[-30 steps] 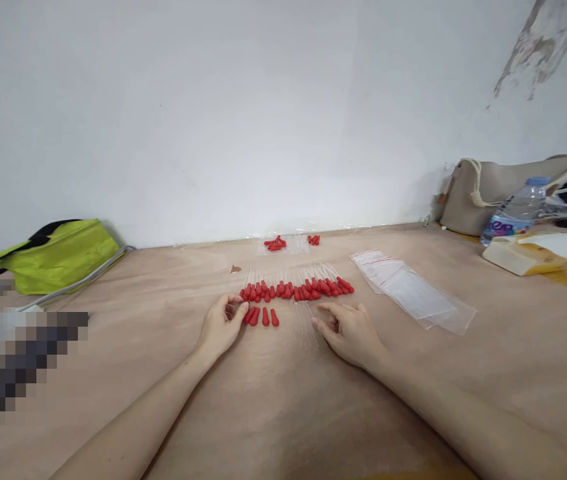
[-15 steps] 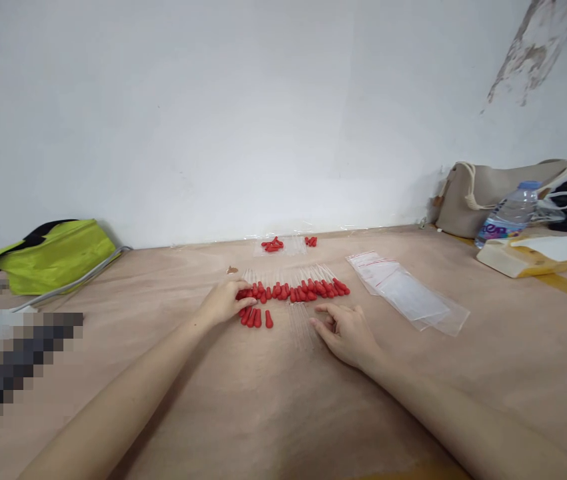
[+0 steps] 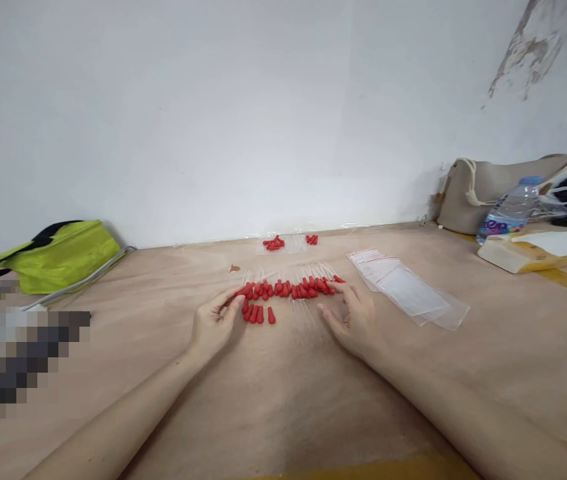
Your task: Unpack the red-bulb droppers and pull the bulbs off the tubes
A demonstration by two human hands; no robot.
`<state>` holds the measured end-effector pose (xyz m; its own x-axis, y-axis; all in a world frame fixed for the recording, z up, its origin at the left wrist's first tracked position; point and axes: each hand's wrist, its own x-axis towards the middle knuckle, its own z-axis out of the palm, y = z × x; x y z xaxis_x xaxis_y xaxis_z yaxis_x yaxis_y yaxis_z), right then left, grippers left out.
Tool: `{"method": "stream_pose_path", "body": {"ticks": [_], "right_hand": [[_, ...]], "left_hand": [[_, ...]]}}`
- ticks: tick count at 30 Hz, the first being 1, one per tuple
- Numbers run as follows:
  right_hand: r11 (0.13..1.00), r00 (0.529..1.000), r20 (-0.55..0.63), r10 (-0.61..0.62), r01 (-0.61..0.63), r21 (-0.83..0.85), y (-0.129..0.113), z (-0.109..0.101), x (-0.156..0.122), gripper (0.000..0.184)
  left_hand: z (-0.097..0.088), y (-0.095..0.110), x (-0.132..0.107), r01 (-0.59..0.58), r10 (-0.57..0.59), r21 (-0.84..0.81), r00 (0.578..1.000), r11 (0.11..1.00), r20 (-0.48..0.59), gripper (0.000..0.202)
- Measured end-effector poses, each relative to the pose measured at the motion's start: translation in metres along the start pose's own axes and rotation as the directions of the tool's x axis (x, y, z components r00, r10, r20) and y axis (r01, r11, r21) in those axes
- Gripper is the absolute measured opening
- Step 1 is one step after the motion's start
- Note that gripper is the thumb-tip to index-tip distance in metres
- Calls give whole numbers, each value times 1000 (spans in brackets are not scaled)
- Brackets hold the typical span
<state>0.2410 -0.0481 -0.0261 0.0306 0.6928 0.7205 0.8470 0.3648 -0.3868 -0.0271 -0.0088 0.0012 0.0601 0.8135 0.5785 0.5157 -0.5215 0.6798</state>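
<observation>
A row of glass droppers with red rubber bulbs (image 3: 307, 291) lies on the brown-covered table, bulbs towards me and thin clear tubes pointing at the wall. My left hand (image 3: 217, 320) is at the row's left end, thumb and forefinger apart, fingertips against the outermost bulbs. At the other end, my right hand (image 3: 356, 319) spreads its thumb from its fingers, which reach over the rightmost bulbs. Several loose red bulbs (image 3: 260, 315) lie in front of the row near my left hand. Bare clear tubes (image 3: 303, 320) rest between the hands, closer to me.
Farther back are more red bulbs (image 3: 274, 244) on clear plastic. Clear zip bags (image 3: 403, 287) overlap at right. Beyond them stand a water bottle (image 3: 511, 210), an opened yellow-white packet (image 3: 518, 253) and a beige bag (image 3: 488, 190). A lime-green pouch (image 3: 68, 260) and grey cable are at left.
My right hand has moved up from beside the bare tubes to the row's right end, its fingers opening out. My left hand has shifted slightly at the left end. The view has tilted a little.
</observation>
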Motion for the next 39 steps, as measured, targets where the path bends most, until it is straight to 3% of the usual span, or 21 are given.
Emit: {"method": "stream_pose_path", "body": {"ticks": [3,8,13,18,22,27,30,39], "right_hand": [[994,991,-82,-107,105,-32,0,-3,2,53],[942,942,85,-325,331,-57,-6,-11,2,49],[912,906,110,-409,411,7,-10,-6,-1,21],[896,886,135,-443,444,23,-11,-1,-2,19],[872,859,149,-489,486,58,-12,-1,-3,17],[842,830,141,-540,533,85,-11,-4,-7,15],[834,821,147,-552,544,94,-9,-7,-9,14],[825,812,145,-565,555,108,-9,-9,-11,10]], "left_hand": [[14,12,-12,121,-106,-170,990,978,98,32],[37,18,-24,168,-98,-319,969,933,226,29],[38,13,-32,16,48,-261,971,965,236,22],[34,19,-31,-120,170,-180,939,976,298,22],[33,25,-31,-263,276,-85,889,961,365,21],[30,27,-41,-445,417,-12,829,895,374,15],[27,28,-45,-485,442,16,810,874,385,13],[26,30,-47,-458,398,32,803,888,443,16]]}}
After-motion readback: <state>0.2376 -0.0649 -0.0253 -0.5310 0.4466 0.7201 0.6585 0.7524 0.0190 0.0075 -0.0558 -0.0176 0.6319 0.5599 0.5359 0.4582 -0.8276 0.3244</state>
